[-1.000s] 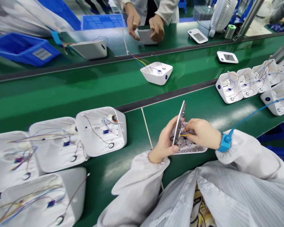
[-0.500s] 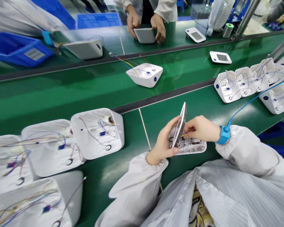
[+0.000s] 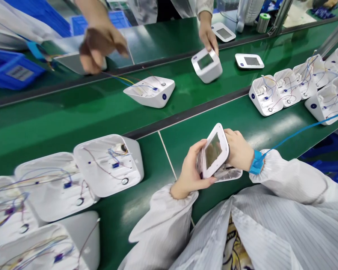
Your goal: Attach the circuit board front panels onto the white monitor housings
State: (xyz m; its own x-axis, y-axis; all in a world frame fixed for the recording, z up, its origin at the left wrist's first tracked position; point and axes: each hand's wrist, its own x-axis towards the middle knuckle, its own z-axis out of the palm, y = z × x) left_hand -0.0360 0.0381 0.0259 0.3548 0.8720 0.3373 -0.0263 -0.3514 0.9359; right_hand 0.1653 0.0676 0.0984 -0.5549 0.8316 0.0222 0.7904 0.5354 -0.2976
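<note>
My left hand grips a white front panel with a grey display, holding it tilted up with the screen towards me. Beneath and behind the panel lies an open white housing, its lower edge showing on the green bench. My right hand is behind the panel's right edge, above the housing. Its fingers are curled and the tips are hidden, so what they pinch does not show. A blue wrist strap with a cord is on my right wrist.
Open white housings with loose wires stand at left; more housings line the right. One wired housing sits on the green belt. Opposite, a co-worker's hand holds an assembled unit; the other hand is blurred.
My left hand has turned the panel so its display faces me, and my right fingers are now behind it. The co-worker has moved a unit over the belt and stretched the other hand leftward.
</note>
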